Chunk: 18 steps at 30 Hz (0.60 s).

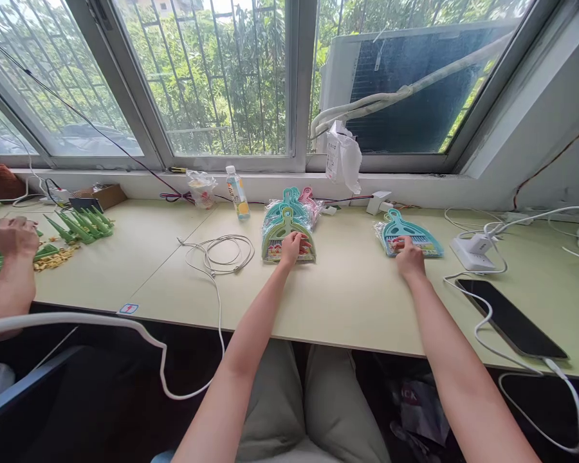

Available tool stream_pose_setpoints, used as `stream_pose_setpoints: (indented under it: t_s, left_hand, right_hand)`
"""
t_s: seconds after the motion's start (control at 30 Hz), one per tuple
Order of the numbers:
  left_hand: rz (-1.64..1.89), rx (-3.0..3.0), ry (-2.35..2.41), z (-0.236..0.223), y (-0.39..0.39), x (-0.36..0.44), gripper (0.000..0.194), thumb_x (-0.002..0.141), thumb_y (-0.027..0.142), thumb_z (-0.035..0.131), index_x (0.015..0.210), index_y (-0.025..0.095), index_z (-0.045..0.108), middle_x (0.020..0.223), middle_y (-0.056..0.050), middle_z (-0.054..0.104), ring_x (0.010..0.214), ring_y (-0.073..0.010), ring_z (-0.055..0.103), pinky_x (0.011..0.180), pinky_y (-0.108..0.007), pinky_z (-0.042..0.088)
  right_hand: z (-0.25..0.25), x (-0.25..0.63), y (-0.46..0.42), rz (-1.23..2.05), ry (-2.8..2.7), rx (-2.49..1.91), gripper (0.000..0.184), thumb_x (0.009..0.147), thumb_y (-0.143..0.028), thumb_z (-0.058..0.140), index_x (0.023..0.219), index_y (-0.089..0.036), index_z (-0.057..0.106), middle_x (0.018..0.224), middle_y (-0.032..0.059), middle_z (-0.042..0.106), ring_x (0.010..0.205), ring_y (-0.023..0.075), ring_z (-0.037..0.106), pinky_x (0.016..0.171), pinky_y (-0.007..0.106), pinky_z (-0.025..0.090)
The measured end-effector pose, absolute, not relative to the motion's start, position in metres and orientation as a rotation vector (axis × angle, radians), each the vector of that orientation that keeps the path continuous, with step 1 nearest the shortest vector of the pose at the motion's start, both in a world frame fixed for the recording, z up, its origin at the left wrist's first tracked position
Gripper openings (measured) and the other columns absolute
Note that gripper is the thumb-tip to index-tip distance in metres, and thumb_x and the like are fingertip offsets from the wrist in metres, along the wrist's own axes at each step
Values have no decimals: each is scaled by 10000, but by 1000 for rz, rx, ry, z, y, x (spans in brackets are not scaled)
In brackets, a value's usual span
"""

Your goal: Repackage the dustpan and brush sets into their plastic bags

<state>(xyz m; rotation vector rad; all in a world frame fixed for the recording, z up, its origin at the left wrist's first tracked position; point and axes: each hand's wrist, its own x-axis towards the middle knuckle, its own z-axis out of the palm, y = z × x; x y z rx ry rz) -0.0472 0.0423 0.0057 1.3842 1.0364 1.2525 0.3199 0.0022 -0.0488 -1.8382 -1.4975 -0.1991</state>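
Observation:
My left hand (pixel 292 247) rests on the front of a green mini dustpan set in clear wrap (pixel 280 233), which tops a pile of similar teal and pink sets (pixel 294 204). Its fingers curl over the pack's lower edge. My right hand (pixel 408 254) lies on the near edge of a single teal dustpan set in plastic (pixel 408 233), fingers bent down onto it. Both packs lie flat on the pale green table (pixel 347 289).
A phone (pixel 511 318) with a white cable, a white charger block (pixel 473 252) and loose cables (pixel 219 252) lie on the table. A bottle (pixel 237 192) and a bag (pixel 201 188) stand by the window. Another person's hand (pixel 9 239) works with green pieces (pixel 80 226) at left.

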Motion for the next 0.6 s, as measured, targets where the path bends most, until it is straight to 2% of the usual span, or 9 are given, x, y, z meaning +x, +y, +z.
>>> stream_pose_setpoints:
  t_s: [0.13, 0.27, 0.4, 0.6]
  left_hand:
    - [1247, 1381, 1036, 6, 43, -47, 266, 924, 326, 447, 810, 159, 620, 664, -51, 689, 533, -145, 632, 515, -248, 499]
    - [1241, 1392, 1039, 5, 44, -47, 272, 926, 327, 445, 824, 155, 629, 667, -51, 692, 485, -133, 607, 504, -250, 490]
    - [1234, 1389, 1036, 6, 42, -48, 258, 925, 317, 449, 829, 156, 626, 668, -49, 692, 492, -138, 609, 519, -260, 498]
    - [1237, 1386, 1019, 7, 41, -48, 252, 923, 300, 434, 825, 158, 617, 661, -46, 690, 493, -135, 608, 503, -252, 492]
  right_hand:
    - [-46, 318, 2, -22, -1458, -1804, 550, 660, -63, 393, 1173, -196, 541, 984, 62, 719, 927, 234, 640, 803, 326, 445]
    - [-43, 315, 1, 60, -1432, -1798, 573, 661, -44, 389, 1191, -203, 539, 1008, 56, 718, 966, 216, 632, 846, 325, 433]
    - [-42, 315, 0, -74, -1344, -1954, 544, 674, -29, 396, 1161, -202, 566, 1027, 77, 702, 1045, 253, 580, 949, 430, 353]
    - [-47, 340, 1, -101, -919, -2171, 485, 746, -107, 429, 1222, -162, 511, 1225, 172, 585, 1198, 321, 443, 938, 515, 324]
